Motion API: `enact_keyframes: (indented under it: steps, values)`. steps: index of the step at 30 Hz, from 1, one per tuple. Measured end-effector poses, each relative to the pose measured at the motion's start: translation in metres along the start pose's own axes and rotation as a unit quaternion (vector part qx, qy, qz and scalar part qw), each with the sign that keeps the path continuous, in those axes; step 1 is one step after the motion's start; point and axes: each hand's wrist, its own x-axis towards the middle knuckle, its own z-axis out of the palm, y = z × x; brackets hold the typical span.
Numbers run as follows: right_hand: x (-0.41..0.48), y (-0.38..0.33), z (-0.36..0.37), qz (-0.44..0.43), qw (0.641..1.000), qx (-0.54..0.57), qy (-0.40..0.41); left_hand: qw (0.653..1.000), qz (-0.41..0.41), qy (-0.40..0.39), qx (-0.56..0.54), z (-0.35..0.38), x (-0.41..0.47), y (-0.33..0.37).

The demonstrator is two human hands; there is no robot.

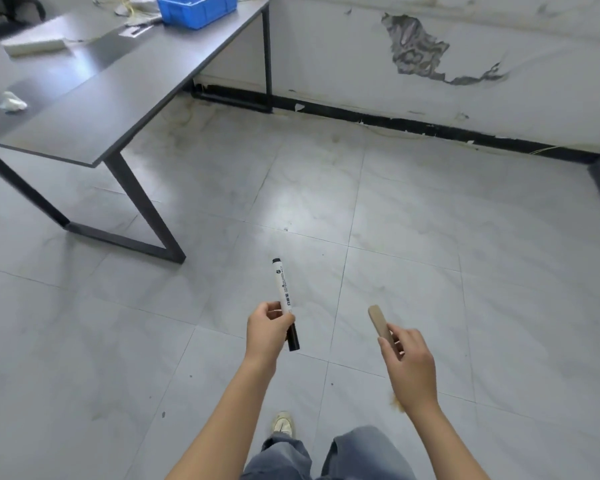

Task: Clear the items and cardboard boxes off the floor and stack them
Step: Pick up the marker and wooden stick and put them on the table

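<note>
My left hand [266, 330] grips a white marker pen with a black cap [282, 289]; the pen points up and away from me, the black cap end below my fingers. My right hand [408, 365] pinches a flat tan stick-like piece [379, 322] that juts up and to the left from my fingers. Both hands are held out over the grey tiled floor [413, 220], about waist high. No cardboard box shows in this view.
A dark grey table [94, 98] with black metal legs stands at the left, carrying a blue plastic bin [198, 10], a white block [35, 46], crumpled paper [11, 101] and cables. A peeling white wall [430, 64] runs along the back. My legs and shoe [283, 424] are below.
</note>
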Motion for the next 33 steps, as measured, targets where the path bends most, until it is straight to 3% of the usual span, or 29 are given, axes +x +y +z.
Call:
enact_keyframes:
  steps: [4,7,14,17,23,27,33]
  values:
    - [0.037,0.022,-0.003,0.043,0.999,0.001,-0.025,0.998,-0.046,-0.028,0.024,0.048,0.026,0.007]
    - [0.099,0.035,-0.01,0.021,0.999,-0.001,-0.044,0.997,-0.059,-0.023,0.034,0.09,0.06,0.022]
    - [0.283,0.027,-0.055,-0.032,0.999,0.013,0.015,0.999,0.025,0.002,0.029,0.199,0.127,0.103]
    - [0.332,0.018,-0.053,-0.031,0.999,0.023,-0.005,0.999,0.023,-0.001,0.04,0.227,0.139,0.12]
    - [0.385,0.005,-0.013,-0.055,0.992,0.003,-0.117,0.996,-0.043,0.072,0.013,0.227,0.19,0.138]
    - [0.454,-0.028,0.019,-0.083,0.987,-0.005,-0.139,0.989,-0.032,0.136,-0.041,0.212,0.255,0.171]
    - [0.555,-0.102,0.07,-0.122,0.976,-0.036,-0.175,0.983,-0.003,0.16,-0.09,0.193,0.366,0.256]
